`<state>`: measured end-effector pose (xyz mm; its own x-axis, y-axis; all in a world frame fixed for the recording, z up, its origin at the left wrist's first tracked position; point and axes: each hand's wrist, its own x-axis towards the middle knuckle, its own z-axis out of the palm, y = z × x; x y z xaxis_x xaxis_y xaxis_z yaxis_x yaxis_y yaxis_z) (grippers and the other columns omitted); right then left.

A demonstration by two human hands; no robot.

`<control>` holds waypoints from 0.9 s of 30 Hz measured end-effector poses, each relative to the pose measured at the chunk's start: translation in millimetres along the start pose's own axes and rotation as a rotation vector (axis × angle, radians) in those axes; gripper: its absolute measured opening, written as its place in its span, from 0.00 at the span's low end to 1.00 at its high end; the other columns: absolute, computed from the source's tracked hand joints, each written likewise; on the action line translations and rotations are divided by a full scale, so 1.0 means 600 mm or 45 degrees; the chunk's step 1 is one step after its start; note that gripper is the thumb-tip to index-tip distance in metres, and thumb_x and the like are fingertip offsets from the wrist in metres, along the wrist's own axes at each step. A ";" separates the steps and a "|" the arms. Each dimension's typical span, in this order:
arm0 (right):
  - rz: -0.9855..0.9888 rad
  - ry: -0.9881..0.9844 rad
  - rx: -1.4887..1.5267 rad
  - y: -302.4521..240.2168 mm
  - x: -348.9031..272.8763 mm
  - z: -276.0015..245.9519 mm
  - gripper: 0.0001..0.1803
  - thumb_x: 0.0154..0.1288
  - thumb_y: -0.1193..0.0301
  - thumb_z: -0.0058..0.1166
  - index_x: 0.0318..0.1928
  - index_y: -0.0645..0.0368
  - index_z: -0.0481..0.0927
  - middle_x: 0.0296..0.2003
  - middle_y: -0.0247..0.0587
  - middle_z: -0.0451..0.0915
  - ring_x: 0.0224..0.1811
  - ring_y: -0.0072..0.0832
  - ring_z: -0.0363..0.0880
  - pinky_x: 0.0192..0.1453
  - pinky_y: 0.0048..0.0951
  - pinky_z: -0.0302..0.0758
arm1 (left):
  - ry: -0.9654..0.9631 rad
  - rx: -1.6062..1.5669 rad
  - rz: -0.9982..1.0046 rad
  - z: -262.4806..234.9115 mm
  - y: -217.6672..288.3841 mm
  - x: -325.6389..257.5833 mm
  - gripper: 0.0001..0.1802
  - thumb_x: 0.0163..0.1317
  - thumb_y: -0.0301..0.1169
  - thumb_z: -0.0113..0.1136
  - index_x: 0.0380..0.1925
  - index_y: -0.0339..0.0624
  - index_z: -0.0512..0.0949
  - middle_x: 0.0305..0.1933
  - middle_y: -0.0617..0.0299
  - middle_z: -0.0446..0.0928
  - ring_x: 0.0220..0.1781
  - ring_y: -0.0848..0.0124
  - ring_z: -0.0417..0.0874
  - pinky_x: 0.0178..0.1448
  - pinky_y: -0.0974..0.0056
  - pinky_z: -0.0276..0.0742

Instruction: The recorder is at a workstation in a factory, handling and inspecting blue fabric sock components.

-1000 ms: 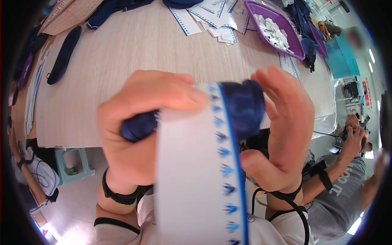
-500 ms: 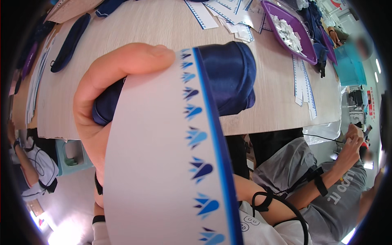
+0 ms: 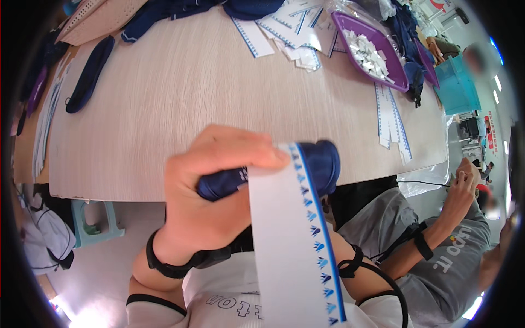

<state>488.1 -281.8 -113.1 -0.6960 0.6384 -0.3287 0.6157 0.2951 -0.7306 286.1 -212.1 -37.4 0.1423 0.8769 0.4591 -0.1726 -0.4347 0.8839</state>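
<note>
Left hand (image 3: 213,202) clamped on rolled navy fabric item (image 3: 306,167) and white paper band (image 3: 292,246), held above wooden table (image 3: 180,93) edge. Right hand hidden; grip unknown. Wrapping step apparently underway; next needs band pulled snug. Purple tray (image 3: 377,49) far right.

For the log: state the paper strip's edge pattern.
Paper strip: white, blue line and arrow-like marks; head view.
</note>
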 end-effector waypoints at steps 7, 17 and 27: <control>-0.296 0.651 0.588 -0.075 -0.048 -0.139 0.10 0.48 0.78 0.57 0.35 0.60 0.77 0.31 0.37 0.77 0.30 0.30 0.73 0.34 0.25 0.68 | -0.066 -0.011 -0.241 0.003 -0.019 -0.034 0.18 0.41 0.13 0.58 0.34 0.40 0.79 0.39 0.56 0.73 0.40 0.70 0.76 0.44 0.70 0.71; -0.405 0.716 0.091 -0.102 0.019 -0.137 0.30 0.43 0.77 0.57 0.53 0.52 0.69 0.46 0.42 0.68 0.50 0.42 0.65 0.52 0.33 0.65 | -0.084 -0.101 -0.422 0.027 -0.025 -0.043 0.16 0.41 0.14 0.59 0.33 0.42 0.79 0.39 0.58 0.74 0.42 0.68 0.75 0.44 0.69 0.71; -0.568 0.943 0.329 -0.087 0.043 -0.103 0.22 0.49 0.83 0.50 0.47 0.56 0.74 0.46 0.45 0.67 0.47 0.40 0.68 0.51 0.31 0.67 | -0.027 -0.068 -0.508 0.017 -0.024 -0.034 0.10 0.42 0.20 0.63 0.28 0.35 0.77 0.34 0.54 0.76 0.37 0.68 0.77 0.42 0.67 0.71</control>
<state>460.8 -237.0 -46.6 -0.3788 0.8236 0.4222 0.1808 0.5133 -0.8390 295.6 -225.7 -58.4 0.2282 0.9701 0.0828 -0.1500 -0.0490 0.9875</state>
